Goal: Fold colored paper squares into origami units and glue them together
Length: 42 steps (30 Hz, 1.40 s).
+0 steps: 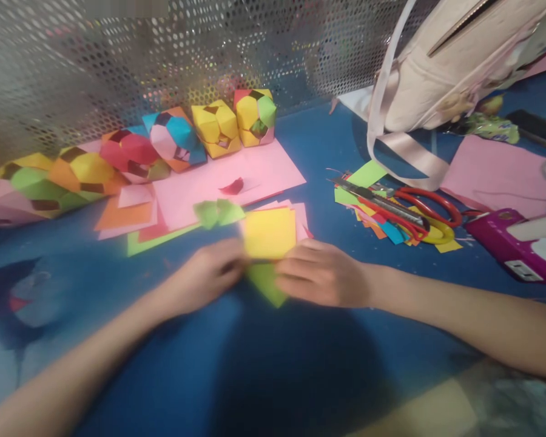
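Both hands are closed on a small piece of green paper [269, 285], whose lower corner points down toward me. My left hand [216, 266] grips its left side, and my right hand [323, 273] grips its right side with curled fingers. The hands and the paper are somewhat blurred, and the fingertips are partly hidden. Just beyond them lies a yellow paper square [270, 232] on top of pink sheets. A folded light green paper piece [219, 212] rests to the left of that stack.
Several folded paper balls [216, 127] line the perforated metal panel [164, 60]. Large pink paper [264, 167] lies before them. On the right are red-handled scissors [430, 203], a craft knife [377, 200], paper scraps [366, 176], a purple device [512, 246] and a pale bag [437, 79].
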Motion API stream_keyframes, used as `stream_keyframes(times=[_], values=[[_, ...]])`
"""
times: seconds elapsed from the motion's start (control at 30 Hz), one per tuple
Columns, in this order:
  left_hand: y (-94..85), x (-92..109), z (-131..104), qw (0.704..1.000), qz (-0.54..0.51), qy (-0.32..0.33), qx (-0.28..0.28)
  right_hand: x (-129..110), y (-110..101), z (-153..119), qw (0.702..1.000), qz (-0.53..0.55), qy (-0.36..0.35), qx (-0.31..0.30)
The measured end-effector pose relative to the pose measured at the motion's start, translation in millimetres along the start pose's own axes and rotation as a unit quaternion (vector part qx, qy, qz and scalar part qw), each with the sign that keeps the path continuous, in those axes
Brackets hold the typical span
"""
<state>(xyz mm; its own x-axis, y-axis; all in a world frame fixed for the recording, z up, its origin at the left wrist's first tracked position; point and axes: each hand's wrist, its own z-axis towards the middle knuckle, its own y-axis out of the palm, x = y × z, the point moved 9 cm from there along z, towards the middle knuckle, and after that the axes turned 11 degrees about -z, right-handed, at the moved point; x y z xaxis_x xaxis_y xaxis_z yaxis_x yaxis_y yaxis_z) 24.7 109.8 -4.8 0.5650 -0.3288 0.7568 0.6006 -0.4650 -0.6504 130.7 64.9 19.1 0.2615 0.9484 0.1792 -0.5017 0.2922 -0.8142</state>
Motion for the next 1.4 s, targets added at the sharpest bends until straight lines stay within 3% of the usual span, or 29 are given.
stream_keyframes(times=[0.43, 1.4], values=[[2.3, -1.1, 1.4, 0.996, -0.050, 0.037, -0.065, -8.8, -1.2, 0.4, 0.998, -0.016, -0.052, -0.021], [2.6, -6.0, 1.8, 0.996, -0.034, 0.030, -0.078, -15.9, 1.4, -0.1, 0.994, -0.033, -0.089, -0.062]])
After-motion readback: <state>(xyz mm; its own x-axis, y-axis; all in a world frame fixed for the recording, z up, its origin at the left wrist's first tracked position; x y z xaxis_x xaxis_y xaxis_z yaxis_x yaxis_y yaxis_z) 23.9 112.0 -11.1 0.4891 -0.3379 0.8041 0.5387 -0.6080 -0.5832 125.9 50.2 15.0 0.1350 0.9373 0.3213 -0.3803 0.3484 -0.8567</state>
